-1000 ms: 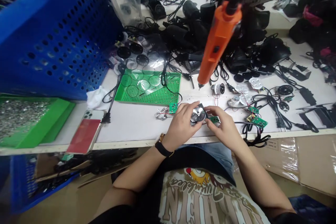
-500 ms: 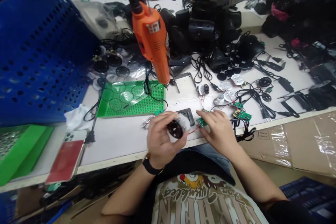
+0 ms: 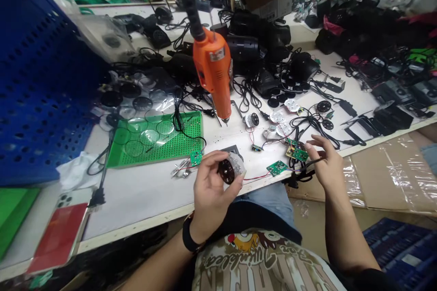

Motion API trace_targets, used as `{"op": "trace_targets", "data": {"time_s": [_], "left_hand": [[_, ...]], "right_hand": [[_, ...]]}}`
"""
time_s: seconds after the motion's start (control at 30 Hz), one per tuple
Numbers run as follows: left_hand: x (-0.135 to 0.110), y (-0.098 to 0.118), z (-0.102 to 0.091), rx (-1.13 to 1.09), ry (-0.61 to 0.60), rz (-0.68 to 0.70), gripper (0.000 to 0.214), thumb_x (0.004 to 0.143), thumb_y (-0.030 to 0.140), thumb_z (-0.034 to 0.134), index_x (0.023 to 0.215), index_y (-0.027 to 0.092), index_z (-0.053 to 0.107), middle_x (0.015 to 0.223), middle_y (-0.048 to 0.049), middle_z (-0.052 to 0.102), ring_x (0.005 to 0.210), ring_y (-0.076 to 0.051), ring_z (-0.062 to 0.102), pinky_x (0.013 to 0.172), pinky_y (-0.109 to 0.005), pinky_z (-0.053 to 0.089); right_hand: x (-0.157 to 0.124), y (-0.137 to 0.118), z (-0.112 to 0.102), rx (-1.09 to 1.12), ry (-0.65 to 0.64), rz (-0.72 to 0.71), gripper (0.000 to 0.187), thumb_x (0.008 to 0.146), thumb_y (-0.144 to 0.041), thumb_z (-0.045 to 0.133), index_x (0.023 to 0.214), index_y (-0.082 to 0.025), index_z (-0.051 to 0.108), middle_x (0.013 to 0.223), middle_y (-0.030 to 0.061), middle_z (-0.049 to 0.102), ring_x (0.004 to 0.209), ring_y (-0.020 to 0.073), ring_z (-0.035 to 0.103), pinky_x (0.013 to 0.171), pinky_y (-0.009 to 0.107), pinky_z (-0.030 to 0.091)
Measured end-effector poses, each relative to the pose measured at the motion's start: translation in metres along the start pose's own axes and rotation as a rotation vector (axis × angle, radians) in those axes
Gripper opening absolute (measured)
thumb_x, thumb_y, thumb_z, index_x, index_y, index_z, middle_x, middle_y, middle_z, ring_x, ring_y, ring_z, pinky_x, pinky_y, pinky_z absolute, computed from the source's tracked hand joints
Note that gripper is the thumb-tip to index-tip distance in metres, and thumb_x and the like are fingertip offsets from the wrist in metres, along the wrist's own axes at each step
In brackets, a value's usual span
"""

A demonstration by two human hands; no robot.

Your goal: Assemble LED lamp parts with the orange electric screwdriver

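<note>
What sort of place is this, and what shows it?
Probably an electronics assembly workshop: a hanging orange electric screwdriver, small green circuit boards near the right hand, and a round dark part in the left hand.

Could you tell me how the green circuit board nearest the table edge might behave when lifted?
The green circuit board looks thin and flat, so probably light and stiff. Its thin wires trail toward the round part in the left hand, so lifting may tug it.
</note>
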State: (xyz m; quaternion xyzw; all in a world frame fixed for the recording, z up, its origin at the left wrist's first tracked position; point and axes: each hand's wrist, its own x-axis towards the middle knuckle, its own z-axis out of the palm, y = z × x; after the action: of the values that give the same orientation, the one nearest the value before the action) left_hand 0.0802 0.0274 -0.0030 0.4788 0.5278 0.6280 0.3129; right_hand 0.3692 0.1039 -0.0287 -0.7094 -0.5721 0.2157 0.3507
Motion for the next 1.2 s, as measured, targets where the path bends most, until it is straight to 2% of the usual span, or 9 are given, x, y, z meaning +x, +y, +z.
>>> {"op": "trace_targets", "data": {"time_s": [0.13, 0.23, 0.4, 0.6, 0.7, 0.8, 0.93, 1.07, 1.2], "left_hand": [[0.006, -0.004, 0.006, -0.383, -0.227, -0.486, 0.043, 0.081, 0.029, 0.083, 0.114, 0.022, 0.057, 0.111, -0.0056, 0.069, 0.1, -0.016, 0.069, 0.091, -0.032, 0.059], [0.012, -0.002, 0.012, -0.534, -0.336, -0.707, 0.047, 0.078, 0.028, 0.085, 0.113, 0.022, 0.055, 0.112, -0.0063, 0.071, 0.1, -0.017, 0.071, 0.095, -0.036, 0.058], [0.015, 0.009, 0.05, -0.743, -0.427, -0.791, 0.044, 0.079, 0.029, 0.084, 0.111, 0.022, 0.054, 0.115, -0.0073, 0.072, 0.107, -0.02, 0.072, 0.105, -0.041, 0.055], [0.016, -0.004, 0.124, -0.978, -0.557, -0.931, 0.028, 0.082, 0.025, 0.076, 0.102, 0.018, 0.057, 0.114, -0.0085, 0.071, 0.109, -0.024, 0.072, 0.105, -0.046, 0.056], [0.015, -0.023, 0.146, -0.976, -0.48, -0.984, 0.025, 0.081, 0.017, 0.076, 0.097, 0.017, 0.056, 0.106, -0.004, 0.071, 0.098, -0.019, 0.072, 0.101, -0.045, 0.058], [0.015, -0.035, 0.151, -0.94, -0.405, -1.01, 0.025, 0.081, 0.013, 0.076, 0.095, 0.017, 0.055, 0.099, -0.0012, 0.07, 0.095, -0.016, 0.071, 0.105, -0.046, 0.056], [0.015, -0.037, 0.15, -0.901, -0.44, -0.978, 0.028, 0.082, 0.015, 0.077, 0.097, 0.017, 0.054, 0.101, -0.0028, 0.07, 0.097, -0.017, 0.072, 0.11, -0.05, 0.052], [0.015, -0.035, 0.151, -0.854, -0.442, -0.949, 0.028, 0.082, 0.015, 0.077, 0.097, 0.016, 0.053, 0.098, -0.0038, 0.071, 0.094, -0.019, 0.072, 0.108, -0.051, 0.052], [0.014, -0.037, 0.152, -0.806, -0.457, -0.934, 0.027, 0.083, 0.015, 0.077, 0.098, 0.017, 0.054, 0.101, -0.0058, 0.071, 0.099, -0.019, 0.071, 0.108, -0.05, 0.052]], "right_hand": [[0.014, 0.005, 0.001, 0.192, -0.064, 0.091, 0.052, 0.083, -0.061, 0.07, 0.116, -0.021, 0.074, 0.102, 0.0087, 0.078, 0.056, 0.0141, 0.061, 0.055, 0.031, 0.05], [0.03, 0.009, 0.002, 0.377, -0.144, 0.159, 0.044, 0.077, -0.052, 0.079, 0.106, -0.019, 0.077, 0.078, 0.0018, 0.071, 0.043, 0.0076, 0.047, 0.042, 0.025, 0.039], [0.041, 0.012, 0.005, 0.639, -0.216, 0.251, 0.035, 0.07, -0.042, 0.08, 0.095, -0.017, 0.075, 0.05, -0.0099, 0.039, 0.04, 0.0052, 0.029, 0.037, 0.019, 0.021], [0.021, 0.013, 0.011, 0.863, -0.087, 0.268, 0.027, 0.074, -0.045, 0.072, 0.08, -0.021, 0.061, 0.05, -0.0138, 0.027, 0.037, 0.0029, 0.013, 0.036, 0.019, 0.012], [0.003, 0.021, 0.015, 0.898, 0.038, 0.235, 0.025, 0.074, -0.04, 0.073, 0.086, -0.021, 0.062, 0.054, -0.0123, 0.033, 0.04, 0.0039, 0.024, 0.041, 0.019, 0.026], [-0.024, 0.036, 0.02, 0.873, 0.189, 0.185, 0.028, 0.077, -0.041, 0.072, 0.094, -0.021, 0.064, 0.068, -0.0063, 0.051, 0.057, 0.0081, 0.049, 0.06, 0.024, 0.047], [-0.061, 0.065, 0.033, 0.731, 0.348, 0.158, 0.03, 0.086, -0.049, 0.066, 0.097, -0.021, 0.067, 0.097, 0.0018, 0.063, 0.089, 0.0136, 0.062, 0.088, 0.031, 0.052], [-0.08, 0.102, 0.051, 0.608, 0.307, 0.234, 0.038, 0.09, -0.053, 0.064, 0.105, -0.019, 0.067, 0.094, 0.004, 0.067, 0.085, 0.0161, 0.064, 0.084, 0.034, 0.053], [-0.082, 0.13, 0.064, 0.537, 0.142, 0.258, 0.056, 0.09, -0.068, 0.055, 0.119, -0.019, 0.06, 0.092, 0.0054, 0.073, 0.083, 0.0193, 0.07, 0.082, 0.038, 0.057]]}}
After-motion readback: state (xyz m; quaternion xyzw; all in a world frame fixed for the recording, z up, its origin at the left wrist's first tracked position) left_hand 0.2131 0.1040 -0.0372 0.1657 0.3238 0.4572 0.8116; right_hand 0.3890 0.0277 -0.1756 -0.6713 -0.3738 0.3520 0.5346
